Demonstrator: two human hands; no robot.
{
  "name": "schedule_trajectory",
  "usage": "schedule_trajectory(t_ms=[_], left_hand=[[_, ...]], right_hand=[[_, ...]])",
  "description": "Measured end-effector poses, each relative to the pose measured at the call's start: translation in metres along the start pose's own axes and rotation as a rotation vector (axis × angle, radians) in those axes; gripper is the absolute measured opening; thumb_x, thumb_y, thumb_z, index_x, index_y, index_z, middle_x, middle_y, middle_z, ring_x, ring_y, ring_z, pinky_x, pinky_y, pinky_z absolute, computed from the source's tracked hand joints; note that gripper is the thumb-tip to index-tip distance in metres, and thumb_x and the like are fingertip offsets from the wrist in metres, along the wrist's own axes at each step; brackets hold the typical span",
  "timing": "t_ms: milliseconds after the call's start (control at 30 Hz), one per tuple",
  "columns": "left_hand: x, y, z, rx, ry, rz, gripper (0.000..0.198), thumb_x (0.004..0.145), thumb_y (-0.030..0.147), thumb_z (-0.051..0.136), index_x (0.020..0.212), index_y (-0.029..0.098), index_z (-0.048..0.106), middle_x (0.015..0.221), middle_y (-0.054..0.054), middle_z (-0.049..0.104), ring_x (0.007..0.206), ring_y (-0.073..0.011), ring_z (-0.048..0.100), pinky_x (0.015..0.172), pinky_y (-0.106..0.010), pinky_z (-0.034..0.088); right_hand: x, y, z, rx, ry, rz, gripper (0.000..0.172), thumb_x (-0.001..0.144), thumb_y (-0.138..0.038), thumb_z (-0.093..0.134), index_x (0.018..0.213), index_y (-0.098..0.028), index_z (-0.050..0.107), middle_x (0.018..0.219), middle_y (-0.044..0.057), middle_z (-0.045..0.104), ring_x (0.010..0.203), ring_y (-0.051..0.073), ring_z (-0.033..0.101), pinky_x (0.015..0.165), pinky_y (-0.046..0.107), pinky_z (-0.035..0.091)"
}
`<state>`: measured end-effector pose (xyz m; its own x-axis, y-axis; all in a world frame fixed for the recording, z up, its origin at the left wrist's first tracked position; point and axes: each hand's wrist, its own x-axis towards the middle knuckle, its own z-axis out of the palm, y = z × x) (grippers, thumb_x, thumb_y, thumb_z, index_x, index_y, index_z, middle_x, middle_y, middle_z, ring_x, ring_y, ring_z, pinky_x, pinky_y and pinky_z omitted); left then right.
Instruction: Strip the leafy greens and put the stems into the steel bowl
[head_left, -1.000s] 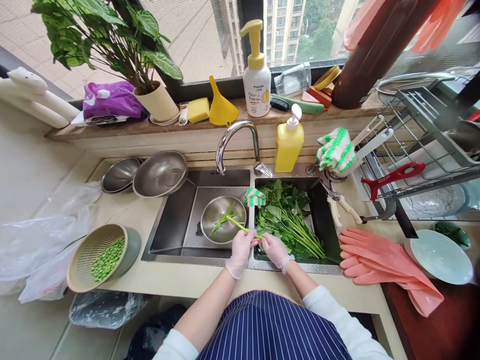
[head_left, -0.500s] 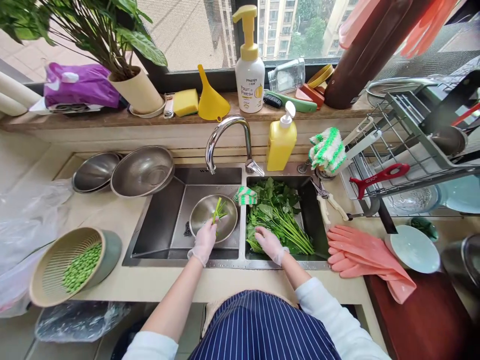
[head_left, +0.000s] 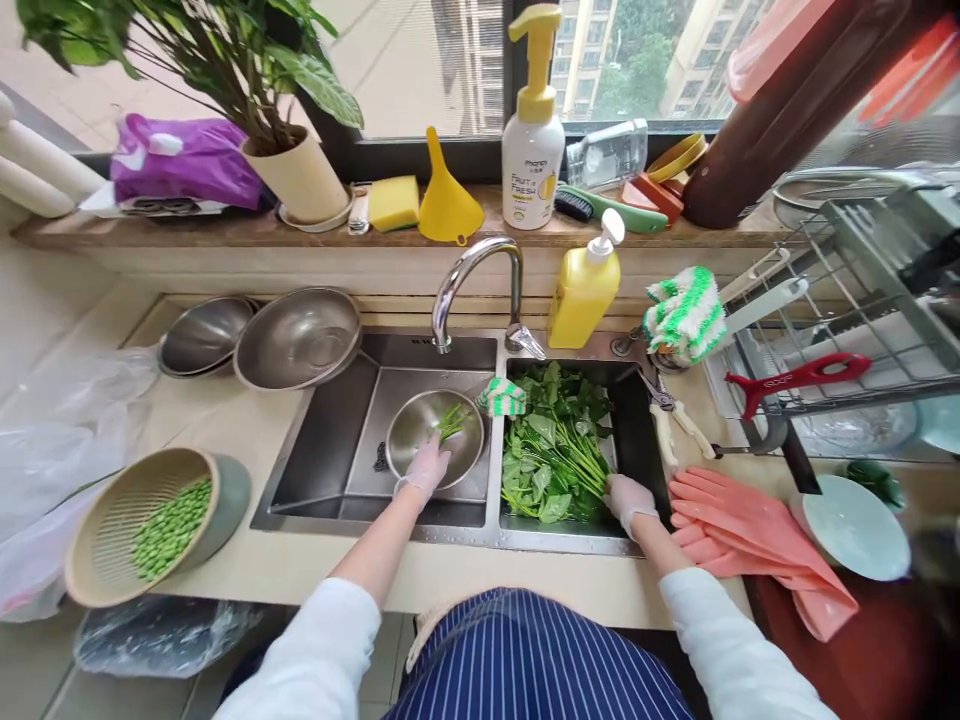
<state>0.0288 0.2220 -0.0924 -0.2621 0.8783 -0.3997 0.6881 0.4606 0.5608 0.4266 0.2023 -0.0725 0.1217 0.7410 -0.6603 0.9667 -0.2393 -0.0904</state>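
Observation:
My left hand (head_left: pixel 427 468), in a clear glove, reaches over a steel bowl (head_left: pixel 411 412) in the left basin. Its fingers are closed on short green stems (head_left: pixel 452 422), whose tips point up and to the right. In the right basin lies a large bunch of leafy greens (head_left: pixel 551 435), stems slanting towards the front right. My right hand (head_left: pixel 631 498), also gloved, is at the cut ends of these stems with its fingers closed around them; the fingertips are partly hidden.
A faucet (head_left: pixel 480 262) arches over the sink. A green-striped cloth (head_left: pixel 504 397) lies on the divider. To the right are scissors (head_left: pixel 679 420), pink rubber gloves (head_left: pixel 750 525) and a dish rack (head_left: pixel 862 310). To the left stand steel bowls (head_left: pixel 298 340) and a basket of green beans (head_left: pixel 217 500).
My right hand has moved right, from the leaves at the bunch's left side to the stem ends. My left hand stays over the bowl, its stems now lower and tilted right. The view has shifted slightly.

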Motion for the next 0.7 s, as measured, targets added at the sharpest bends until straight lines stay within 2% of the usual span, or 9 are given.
schedule_trajectory(t_ms=[67, 133, 233, 267, 333, 433, 500, 600, 700], left_hand=[[-0.004, 0.012, -0.002, -0.028, 0.006, 0.057, 0.047, 0.078, 0.016, 0.052, 0.124, 0.006, 0.054, 0.127, -0.023, 0.056, 0.12, -0.0315, 0.05, 0.102, -0.043, 0.035], [-0.014, 0.033, -0.005, -0.065, 0.029, 0.137, 0.042, 0.082, 0.017, 0.049, 0.123, 0.011, 0.056, 0.13, -0.018, 0.056, 0.123, -0.0274, 0.048, 0.107, -0.039, 0.031], [-0.04, 0.084, -0.003, -0.261, 0.028, 0.339, 0.032, 0.081, 0.021, 0.054, 0.111, 0.021, 0.066, 0.118, -0.009, 0.064, 0.114, -0.0249, 0.055, 0.106, -0.036, 0.034], [-0.05, 0.104, 0.001, -0.377, -0.01, 0.416, 0.029, 0.079, 0.022, 0.058, 0.106, 0.023, 0.069, 0.111, -0.008, 0.067, 0.108, -0.0254, 0.058, 0.103, -0.037, 0.037], [-0.069, 0.143, 0.011, -0.499, -0.179, 0.609, 0.03, 0.074, 0.02, 0.062, 0.102, 0.027, 0.071, 0.103, -0.007, 0.07, 0.101, -0.0252, 0.061, 0.1, -0.037, 0.04], [-0.087, 0.187, 0.027, -0.42, -0.296, 0.91, 0.032, 0.072, 0.014, 0.063, 0.099, 0.028, 0.072, 0.09, -0.006, 0.071, 0.089, -0.0233, 0.063, 0.089, -0.034, 0.045], [-0.09, 0.203, 0.028, -0.369, -0.309, 1.006, 0.026, 0.074, 0.015, 0.062, 0.093, 0.028, 0.073, 0.078, -0.004, 0.071, 0.077, -0.0205, 0.063, 0.081, -0.031, 0.047], [-0.087, 0.212, 0.01, -0.456, -0.267, 0.932, 0.022, 0.079, 0.019, 0.059, 0.091, 0.028, 0.075, 0.082, -0.003, 0.073, 0.077, -0.019, 0.064, 0.079, -0.029, 0.047], [-0.086, 0.216, -0.021, -0.706, -0.147, 0.625, 0.02, 0.077, 0.023, 0.064, 0.094, 0.023, 0.074, 0.094, -0.004, 0.073, 0.086, -0.0203, 0.065, 0.082, -0.031, 0.048]], right_hand=[[-0.002, 0.001, -0.006, 0.009, 0.01, -0.013, 0.006, 0.071, -0.017, 0.061, 0.077, -0.018, 0.062, 0.082, 0.01, 0.067, 0.077, 0.022, 0.064, 0.063, 0.029, 0.038], [-0.009, 0.005, -0.017, 0.043, 0.026, -0.04, 0.006, 0.074, -0.021, 0.058, 0.079, -0.019, 0.06, 0.076, 0.006, 0.066, 0.071, 0.019, 0.061, 0.061, 0.027, 0.037], [-0.028, 0.003, -0.04, 0.117, 0.069, -0.121, 0.01, 0.078, -0.025, 0.051, 0.085, -0.021, 0.057, 0.077, 0.001, 0.065, 0.069, 0.014, 0.058, 0.062, 0.023, 0.038], [-0.037, -0.001, -0.048, 0.158, 0.084, -0.168, 0.011, 0.079, -0.025, 0.05, 0.087, -0.022, 0.057, 0.08, 0.0, 0.065, 0.07, 0.013, 0.058, 0.063, 0.022, 0.039], [-0.058, -0.015, -0.067, 0.244, 0.113, -0.294, 0.014, 0.077, -0.022, 0.05, 0.09, -0.022, 0.057, 0.083, -0.001, 0.065, 0.072, 0.012, 0.057, 0.066, 0.022, 0.04], [-0.092, -0.041, -0.097, 0.285, 0.196, -0.463, 0.019, 0.073, -0.016, 0.051, 0.088, -0.023, 0.059, 0.08, 0.0, 0.065, 0.072, 0.015, 0.058, 0.069, 0.025, 0.042], [-0.113, -0.053, -0.117, 0.337, 0.269, -0.525, 0.021, 0.073, -0.017, 0.053, 0.092, -0.025, 0.06, 0.083, 0.0, 0.067, 0.076, 0.016, 0.06, 0.073, 0.027, 0.044], [-0.13, -0.059, -0.135, 0.645, 0.355, -0.604, 0.025, 0.08, -0.029, 0.057, 0.104, -0.026, 0.058, 0.096, 0.002, 0.068, 0.088, 0.018, 0.063, 0.083, 0.031, 0.047], [-0.125, -0.064, -0.132, 0.985, 0.444, -0.577, 0.028, 0.083, -0.041, 0.057, 0.104, -0.023, 0.059, 0.099, 0.005, 0.067, 0.091, 0.018, 0.063, 0.086, 0.033, 0.048]])
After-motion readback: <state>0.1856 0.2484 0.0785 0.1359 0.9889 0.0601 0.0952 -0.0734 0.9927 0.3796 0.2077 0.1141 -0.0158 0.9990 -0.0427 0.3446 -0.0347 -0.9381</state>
